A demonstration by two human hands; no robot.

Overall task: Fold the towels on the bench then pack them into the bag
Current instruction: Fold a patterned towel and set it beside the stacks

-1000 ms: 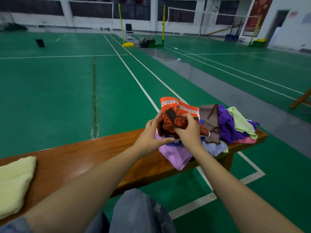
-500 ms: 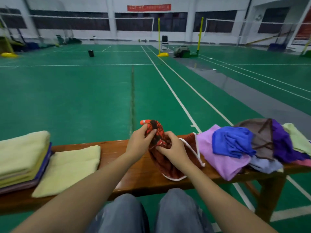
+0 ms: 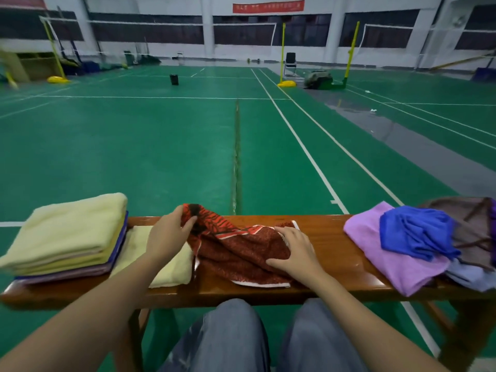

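— Item in work?
— One red patterned towel (image 3: 241,251), crumpled, mid-length on the bench (image 3: 330,237), just beyond the knees (image 3: 233,326). The left hand (image 3: 170,234) pinches its raised far corner between thumb and fingers. The right hand (image 3: 295,255) rests on its right end, fingers spread and flat. Not yet folded; judged to be at the spreading-out step.

— Done so far?
— At the left end, one stack of folded towels (image 3: 67,234): pale yellow on top, a blue-violet and a mauve layer beneath. Three layers at least; exact count not readable. Touching it, one folded pale yellow towel (image 3: 163,267), partly under the left wrist.

— Left to fold?
— At the right end, one loose heap: lilac towel (image 3: 389,253), one; blue towel (image 3: 416,234), one, lying on it; brown towel (image 3: 467,221), one; pale grey-blue towel (image 3: 469,276), one; a dark purple sliver (image 3: 494,232) at the frame edge. Five at least, plus the red one.

— Bag?
— None in view at the bench. A dark bundle (image 3: 318,79) lies far off on the court near a yellow net post (image 3: 283,52); whether it is the bag cannot be told. Packing not begun; folding roughly half done, by estimate.
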